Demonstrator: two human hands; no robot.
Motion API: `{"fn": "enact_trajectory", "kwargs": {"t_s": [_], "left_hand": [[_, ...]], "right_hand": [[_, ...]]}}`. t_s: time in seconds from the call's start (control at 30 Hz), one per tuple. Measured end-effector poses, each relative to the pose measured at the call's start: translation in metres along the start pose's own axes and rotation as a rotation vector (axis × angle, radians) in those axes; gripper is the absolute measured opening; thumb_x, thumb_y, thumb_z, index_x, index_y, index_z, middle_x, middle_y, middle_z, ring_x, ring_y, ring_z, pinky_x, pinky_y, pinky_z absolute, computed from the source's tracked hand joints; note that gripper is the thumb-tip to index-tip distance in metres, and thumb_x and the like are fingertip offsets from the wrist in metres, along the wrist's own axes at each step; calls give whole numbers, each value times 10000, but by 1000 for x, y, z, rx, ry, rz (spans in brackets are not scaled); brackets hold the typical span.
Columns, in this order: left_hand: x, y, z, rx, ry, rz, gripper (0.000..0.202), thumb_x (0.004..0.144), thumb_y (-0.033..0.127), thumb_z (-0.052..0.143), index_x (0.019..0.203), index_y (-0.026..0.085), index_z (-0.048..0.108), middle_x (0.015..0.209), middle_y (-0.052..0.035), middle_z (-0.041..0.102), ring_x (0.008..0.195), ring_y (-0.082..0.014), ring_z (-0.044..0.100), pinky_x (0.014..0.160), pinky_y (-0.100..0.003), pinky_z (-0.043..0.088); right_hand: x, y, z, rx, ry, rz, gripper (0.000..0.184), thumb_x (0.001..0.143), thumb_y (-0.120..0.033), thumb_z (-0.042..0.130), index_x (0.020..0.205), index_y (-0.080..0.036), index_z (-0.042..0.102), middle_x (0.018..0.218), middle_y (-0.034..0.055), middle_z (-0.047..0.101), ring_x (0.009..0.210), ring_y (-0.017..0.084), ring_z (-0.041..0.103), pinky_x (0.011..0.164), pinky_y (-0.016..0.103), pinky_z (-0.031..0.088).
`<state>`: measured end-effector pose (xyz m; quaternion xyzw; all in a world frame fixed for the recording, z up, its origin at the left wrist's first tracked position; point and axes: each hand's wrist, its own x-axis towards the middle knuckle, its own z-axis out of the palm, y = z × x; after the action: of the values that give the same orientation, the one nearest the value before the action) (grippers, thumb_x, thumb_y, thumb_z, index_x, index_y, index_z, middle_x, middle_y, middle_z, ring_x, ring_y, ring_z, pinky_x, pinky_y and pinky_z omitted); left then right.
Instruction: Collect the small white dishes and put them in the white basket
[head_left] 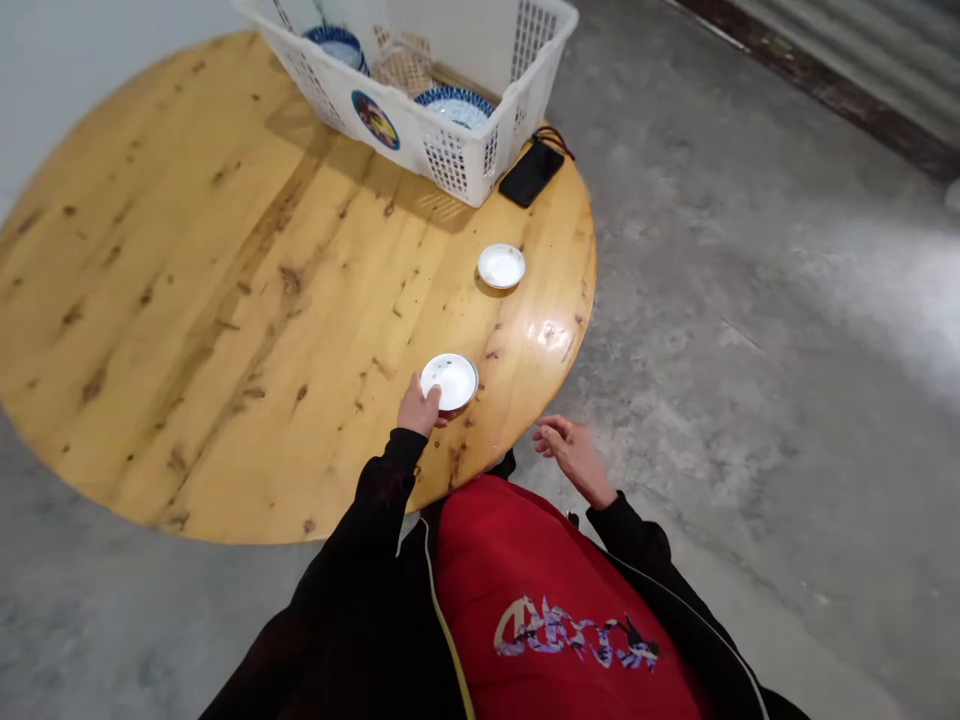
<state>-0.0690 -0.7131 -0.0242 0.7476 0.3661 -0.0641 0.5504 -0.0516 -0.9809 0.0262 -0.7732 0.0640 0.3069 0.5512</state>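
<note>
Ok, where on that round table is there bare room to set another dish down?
The whole left half of the table is bare wood, from the basket down to the near edge. A smaller free patch lies between the two saucers: the far one and the near one under the left hand. It is crowded at the far right, with basket and phone.
</note>
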Motion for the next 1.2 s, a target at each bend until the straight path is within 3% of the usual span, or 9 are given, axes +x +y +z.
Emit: {"fn": "enact_trajectory", "kwargs": {"t_s": [0.13,0.23,0.43,0.57,0.67,0.8,1.0,1.2], "left_hand": [[2,18,28,-10,-42,-35,491,893,351,469,1347,174,404,1167,-160,635,524,-155,661,409,-246,526],[0,35,41,97,-55,-27,483,902,342,454,1356,182,415,1189,-151,639,568,-181,675,467,-279,541],[-6,63,46,420,-56,33,441,915,332,413,1327,184,472,1072,-120,693,861,-287,700,773,-389,549],[-12,68,49,308,-21,-7,409,926,345,390,1294,199,493,1022,-91,694,857,-261,693,759,-359,542],[-10,77,56,144,33,4,413,929,349,384,1297,187,476,1070,-89,675,869,-234,677,767,-345,545],[13,113,72,11,141,69,431,931,348,402,1320,168,451,1167,-103,642,1019,-237,630,893,-370,515],[74,176,97,-22,277,143,401,959,327,374,1310,166,482,1251,-103,609,1146,-229,568,1010,-381,444],[113,188,105,172,405,106,422,957,272,337,1308,109,504,1261,-162,604,1186,-267,554,1032,-416,424]], "right_hand": [[54,-30,0,-135,-47,-99,333,870,-395,496,1071,-153,605,943,87,707,682,156,675,647,273,505],[84,-44,9,-228,-72,-173,353,921,-379,448,1148,-147,585,921,85,706,713,164,668,690,279,494],[117,-51,21,-542,-145,-340,286,939,-311,385,902,-142,613,799,83,654,739,189,589,686,278,419],[132,-58,16,-591,-231,-340,238,918,-286,410,824,-160,588,712,47,614,658,165,543,625,254,380],[146,-76,6,-613,-278,-372,246,923,-297,409,816,-164,585,696,42,605,643,166,537,617,254,376],[176,-117,-16,-633,-276,-460,276,942,-332,383,913,-170,606,748,39,623,681,171,549,663,256,399],[244,-167,-42,-678,-213,-551,343,930,-288,381,1115,-129,623,977,109,649,866,217,585,810,300,432],[286,-192,-38,-844,-218,-537,354,934,-253,387,1157,-98,614,1021,149,614,937,244,573,873,330,438]]}}
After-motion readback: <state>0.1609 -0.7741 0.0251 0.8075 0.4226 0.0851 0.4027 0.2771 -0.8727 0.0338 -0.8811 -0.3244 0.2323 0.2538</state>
